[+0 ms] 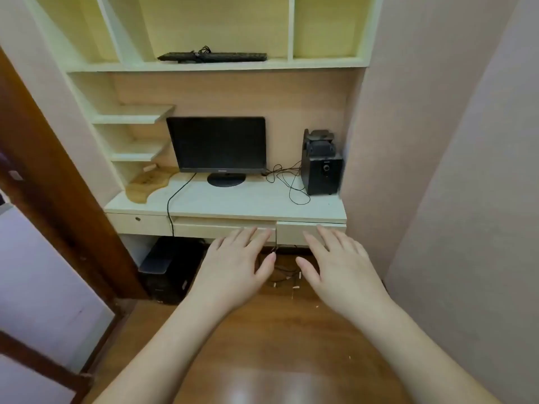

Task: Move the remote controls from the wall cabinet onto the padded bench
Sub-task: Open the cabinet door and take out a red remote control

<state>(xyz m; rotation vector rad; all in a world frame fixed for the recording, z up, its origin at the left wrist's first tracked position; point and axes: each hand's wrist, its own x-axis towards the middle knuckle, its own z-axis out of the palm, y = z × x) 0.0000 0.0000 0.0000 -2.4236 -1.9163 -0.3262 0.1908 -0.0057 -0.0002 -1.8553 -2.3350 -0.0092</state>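
My left hand [233, 266] and my right hand [338, 266] are stretched out in front of me, palms down, fingers spread, holding nothing. They hover before the drawers of a pale built-in desk [227, 202]. On the wall cabinet's shelf [204, 65] above lies a long black keyboard-like object [213, 56] with a bundled cable. I cannot make out any remote control for certain. No padded bench is in view.
A black monitor [217, 145] and a black speaker [320, 167] stand on the desk, with loose cables between them. A wooden tray [148, 182] lies at the desk's left. A computer tower [169, 269] sits under the desk. A brown door frame [58, 199] is on the left, walls on the right.
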